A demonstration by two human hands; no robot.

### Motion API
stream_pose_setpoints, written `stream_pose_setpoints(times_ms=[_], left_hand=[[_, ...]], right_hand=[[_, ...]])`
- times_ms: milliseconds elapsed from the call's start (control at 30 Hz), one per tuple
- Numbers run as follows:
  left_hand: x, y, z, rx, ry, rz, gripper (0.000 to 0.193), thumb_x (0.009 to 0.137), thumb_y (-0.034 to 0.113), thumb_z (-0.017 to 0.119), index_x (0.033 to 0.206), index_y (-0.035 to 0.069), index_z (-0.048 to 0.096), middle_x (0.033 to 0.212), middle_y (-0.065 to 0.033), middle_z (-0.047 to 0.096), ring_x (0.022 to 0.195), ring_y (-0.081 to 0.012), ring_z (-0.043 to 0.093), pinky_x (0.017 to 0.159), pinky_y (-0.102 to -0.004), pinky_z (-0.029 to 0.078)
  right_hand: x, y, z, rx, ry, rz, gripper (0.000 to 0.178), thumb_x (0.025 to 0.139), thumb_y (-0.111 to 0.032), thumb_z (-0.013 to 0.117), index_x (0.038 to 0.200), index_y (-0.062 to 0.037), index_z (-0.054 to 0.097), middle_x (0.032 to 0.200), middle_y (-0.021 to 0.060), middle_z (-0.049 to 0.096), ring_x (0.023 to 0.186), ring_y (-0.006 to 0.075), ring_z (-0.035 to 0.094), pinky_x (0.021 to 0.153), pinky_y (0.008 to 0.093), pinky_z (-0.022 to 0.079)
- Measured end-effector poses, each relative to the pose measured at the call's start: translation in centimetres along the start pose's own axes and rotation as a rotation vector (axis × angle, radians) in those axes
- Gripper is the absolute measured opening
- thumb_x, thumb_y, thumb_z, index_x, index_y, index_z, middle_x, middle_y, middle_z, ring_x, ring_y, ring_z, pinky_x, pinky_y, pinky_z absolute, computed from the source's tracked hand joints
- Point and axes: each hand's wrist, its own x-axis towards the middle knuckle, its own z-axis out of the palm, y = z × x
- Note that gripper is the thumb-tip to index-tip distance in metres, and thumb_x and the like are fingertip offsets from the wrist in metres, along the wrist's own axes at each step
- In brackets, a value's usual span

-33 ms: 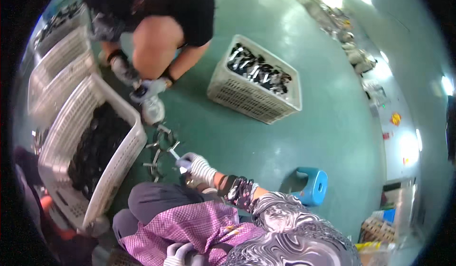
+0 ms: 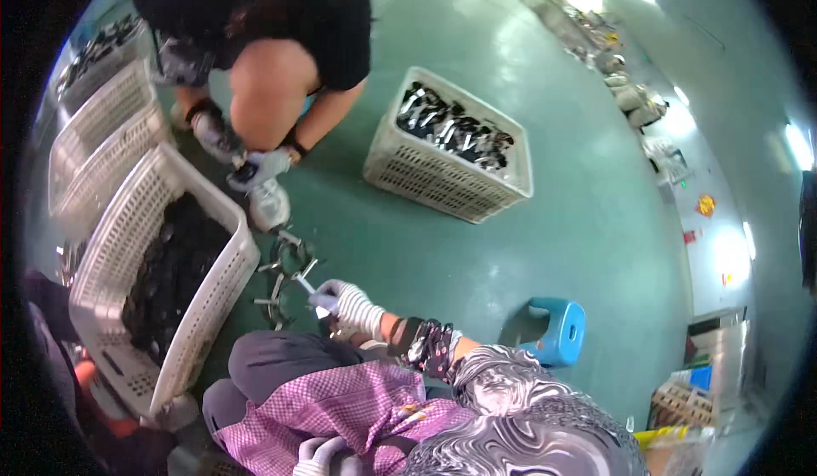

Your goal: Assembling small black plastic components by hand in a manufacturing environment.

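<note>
My right hand [image 2: 345,302], in a grey and white striped glove, reaches out low over the floor beyond my knees. Its fingers are closed on a short pale metal bar [image 2: 304,284]; a small white patch shows below them. Just past it lie several dark curved pieces [image 2: 274,287] with silver bars. My left hand [image 2: 322,456], gloved alike, lies curled in my lap against the purple checked apron [image 2: 340,404]; its fingertips are partly hidden. Opposite me a crouching person's gloved hands [image 2: 258,170] hold a small dark piece above a clear-white bundle [image 2: 270,205].
A white crate [image 2: 208,327] with dark pieces stands at left, more crates [image 2: 106,131] behind it. Ahead is another crate [image 2: 430,174] filled with black and silver pieces. A blue stool [image 2: 557,331] stands at right. Another person's arm [image 2: 89,382] shows at the left edge.
The view has shifted slightly, moving the crates a little left in the picture. My right hand and the metal bar are slightly farther left and lower. My left hand stays in my lap.
</note>
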Motion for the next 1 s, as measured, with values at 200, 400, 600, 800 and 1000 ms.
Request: stream_pose_setpoints(times_ms=[200,400,600,800,1000], left_hand=[[-0.3,0.8,0.0,-0.025,0.019,0.143,0.026,0.080,0.014,0.064,0.102,0.003,0.058,0.095,-0.0148,0.057,0.085,-0.0304,0.057,0.077,-0.0360,0.046],[-1.9,-0.4,1.0,0.128,0.096,0.172,0.033,0.076,0.022,0.069,0.104,0.007,0.059,0.101,-0.0149,0.055,0.086,-0.0323,0.058,0.075,-0.0383,0.048],[-2.5,-0.8,1.4,0.178,0.135,0.319,0.034,0.077,0.020,0.068,0.106,0.006,0.059,0.099,-0.0155,0.056,0.086,-0.0326,0.058,0.075,-0.0382,0.048],[-2.7,-0.7,1.7,0.201,0.196,0.259,0.038,0.071,0.024,0.074,0.101,0.007,0.058,0.099,-0.0141,0.054,0.085,-0.0315,0.058,0.074,-0.0375,0.048],[-2.8,-0.4,2.4,0.207,0.222,0.291,0.045,0.065,0.025,0.080,0.100,0.007,0.057,0.095,-0.0145,0.053,0.079,-0.0313,0.057,0.069,-0.0373,0.049]], right_hand=[[-6.2,-2.8,-0.3,0.508,-0.199,-0.326,0.038,0.090,-0.038,0.053,0.077,-0.0039,0.062,0.064,0.0030,0.059,0.054,0.0103,0.055,0.050,0.0232,0.043],[-9.2,-5.3,1.4,0.121,-0.229,-0.206,0.015,0.080,-0.017,0.066,0.082,-0.0058,0.056,0.067,-0.0007,0.057,0.062,0.0079,0.052,0.057,0.0253,0.044],[-11.9,-6.6,1.5,-0.121,-0.202,-0.527,0.034,0.083,-0.019,0.064,0.110,-0.0038,0.051,0.087,0.0040,0.060,0.080,0.0108,0.056,0.076,0.0264,0.047],[-14.7,-8.0,1.7,-0.348,-0.275,-0.680,0.072,0.087,-0.017,0.057,0.145,-0.0118,0.013,0.104,0.0134,0.059,0.091,0.0220,0.059,0.083,0.0318,0.046],[-14.4,-7.2,3.5,-0.220,-0.472,-0.714,0.071,0.082,-0.019,0.060,0.141,-0.0106,0.023,0.121,0.0163,0.053,0.112,0.0293,0.053,0.092,0.0368,0.044]])
